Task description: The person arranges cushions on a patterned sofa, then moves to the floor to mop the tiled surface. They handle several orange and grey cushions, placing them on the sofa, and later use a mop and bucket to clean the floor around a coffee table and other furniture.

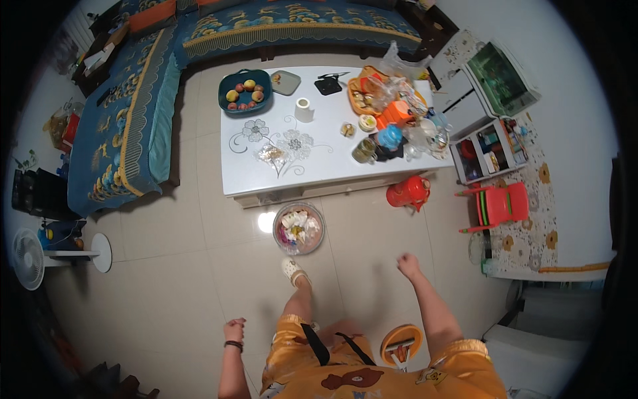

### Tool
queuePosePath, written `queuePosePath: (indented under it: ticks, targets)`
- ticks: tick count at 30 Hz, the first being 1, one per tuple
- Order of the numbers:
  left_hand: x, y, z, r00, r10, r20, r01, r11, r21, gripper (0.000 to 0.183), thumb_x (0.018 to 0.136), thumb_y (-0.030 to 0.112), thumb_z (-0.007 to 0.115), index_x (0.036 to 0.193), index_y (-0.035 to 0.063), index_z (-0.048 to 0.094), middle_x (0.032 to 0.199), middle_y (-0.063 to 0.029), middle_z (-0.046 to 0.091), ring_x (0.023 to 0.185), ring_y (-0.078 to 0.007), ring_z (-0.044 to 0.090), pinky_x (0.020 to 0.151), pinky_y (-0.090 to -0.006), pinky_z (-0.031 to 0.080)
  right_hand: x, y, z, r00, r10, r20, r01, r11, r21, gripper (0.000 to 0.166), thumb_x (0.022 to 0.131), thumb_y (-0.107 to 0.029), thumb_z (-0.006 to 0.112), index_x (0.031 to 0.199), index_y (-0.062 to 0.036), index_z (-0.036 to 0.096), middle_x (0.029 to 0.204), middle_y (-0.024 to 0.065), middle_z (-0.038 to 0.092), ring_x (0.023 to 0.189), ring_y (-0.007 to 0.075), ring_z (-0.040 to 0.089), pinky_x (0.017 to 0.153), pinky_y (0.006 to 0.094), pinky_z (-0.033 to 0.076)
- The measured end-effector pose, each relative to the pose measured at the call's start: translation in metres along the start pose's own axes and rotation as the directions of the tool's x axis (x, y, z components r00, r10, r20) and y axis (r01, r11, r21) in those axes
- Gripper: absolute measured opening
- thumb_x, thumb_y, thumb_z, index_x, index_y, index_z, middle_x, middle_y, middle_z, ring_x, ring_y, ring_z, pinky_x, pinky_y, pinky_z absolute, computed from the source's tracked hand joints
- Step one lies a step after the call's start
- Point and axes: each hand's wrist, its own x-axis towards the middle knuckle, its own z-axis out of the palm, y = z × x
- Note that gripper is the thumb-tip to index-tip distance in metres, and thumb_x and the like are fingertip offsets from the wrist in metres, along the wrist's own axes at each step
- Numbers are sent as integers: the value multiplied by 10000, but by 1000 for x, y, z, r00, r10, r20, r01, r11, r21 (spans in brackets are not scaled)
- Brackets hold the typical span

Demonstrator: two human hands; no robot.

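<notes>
My left hand (234, 329), with a dark bracelet at the wrist, hangs over the tiled floor with its fingers curled and nothing seen in it. On the other side my right hand (409, 266) is closed in a fist, also over bare tiles and touching nothing. Ahead of my clog (294, 272) stands a round waste bin (277, 244) filled with crumpled rubbish. Beyond it is a white table (259, 172). A red thermos flask (406, 192) stands on the floor by the table's front, forward of my right hand.
The table bears a teal basket (222, 102) of fruit, a paper roll (302, 110), a knife (335, 75), an orange basket (355, 102) and a jar (365, 151). A red child's chair (516, 202) stands right, a fan (28, 259) left. An orange-topped stool (417, 331) is beside me.
</notes>
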Motion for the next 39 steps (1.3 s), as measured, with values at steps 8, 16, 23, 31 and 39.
queuePosePath:
  ticks: [8, 16, 23, 31, 39]
  targets:
    - [45, 25, 139, 921, 371, 123, -350, 923, -162, 123, 793, 137, 516, 786, 43, 595, 605, 23, 509, 411, -45, 367, 355, -195, 272, 186, -363, 65, 760, -630, 162, 601, 775, 194, 149, 715, -120, 479, 740, 10, 547, 781, 205, 564, 744, 345, 543, 670, 402, 441]
    - [61, 49, 189, 995, -91, 50, 102, 949, -299, 129, 803, 121, 519, 806, 10, 586, 643, 5, 539, 533, -51, 412, 511, -191, 334, 257, -434, 202, 561, -816, -141, 769, 576, -278, 307, 672, -238, 607, 853, -9, 511, 846, 128, 493, 836, 244, 491, 689, 334, 414]
    - [102, 70, 247, 994, 52, 94, -41, 993, -111, 175, 811, 146, 514, 817, -14, 585, 694, -21, 577, 668, -77, 510, 656, -210, 405, 312, -434, 233, 307, -951, 21, 878, 275, -391, 175, 680, -156, 558, 782, -22, 511, 741, 81, 509, 707, 232, 525, 637, 331, 422]
    - [142, 219, 337, 960, 19, 279, 170, 751, -638, 319, 823, 337, 504, 836, 23, 553, 588, 11, 451, 376, -16, 275, 325, -180, 189, 243, -332, 189, 90, -988, 130, 992, 77, -96, 133, 609, -83, 516, 725, -19, 508, 661, 77, 474, 611, 231, 472, 554, 351, 375]
    - [127, 117, 440, 866, -127, 483, 388, 780, -491, 127, 794, 166, 544, 711, 75, 516, 581, 17, 464, 351, -35, 277, 309, -179, 173, 209, -148, 153, 232, -880, 414, 775, 424, 469, 134, 722, -132, 498, 795, -19, 500, 756, 129, 498, 732, 299, 499, 657, 401, 385]
